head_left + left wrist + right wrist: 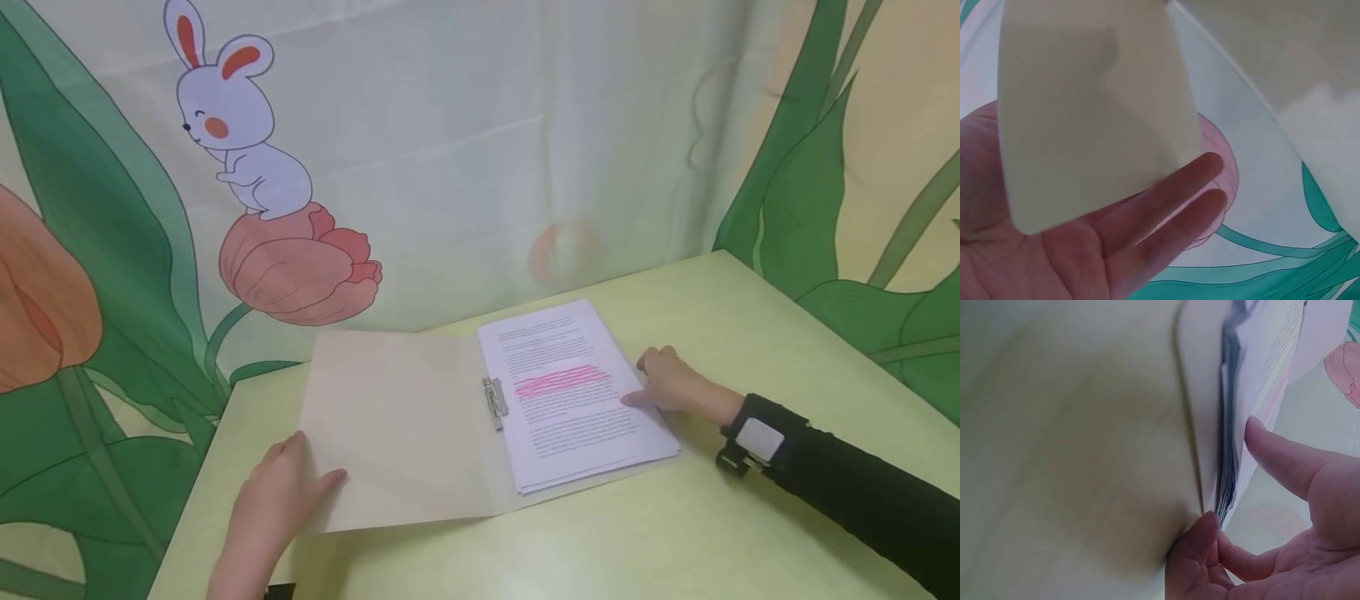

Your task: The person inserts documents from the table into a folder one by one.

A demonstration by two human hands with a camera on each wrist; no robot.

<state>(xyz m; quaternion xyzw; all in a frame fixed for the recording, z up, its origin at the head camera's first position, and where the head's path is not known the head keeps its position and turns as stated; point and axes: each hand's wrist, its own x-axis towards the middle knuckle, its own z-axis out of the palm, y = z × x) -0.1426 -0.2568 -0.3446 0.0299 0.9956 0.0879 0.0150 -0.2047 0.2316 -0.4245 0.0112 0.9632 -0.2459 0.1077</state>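
Note:
A beige file folder (397, 425) lies spread out, its left cover lifted off the table at the near left. My left hand (273, 487) holds that cover by its outer edge, thumb on the inner face and fingers behind it. In the left wrist view two long fingers (1175, 206) extend past the cover's corner. A stack of printed papers (585, 433) with a pink highlighted band rests on the folder's right half, by a metal clip (495, 403). My right hand (671, 383) grips the stack's right side, thumb on the top page, other fingers curled at the edge.
The pale yellow-green table (600, 550) runs back to a printed curtain (450, 167) with a rabbit and tulips. More printed leaves (802, 192) stand along the right side. A dark wrist strap with a device (761, 437) is on the right wrist.

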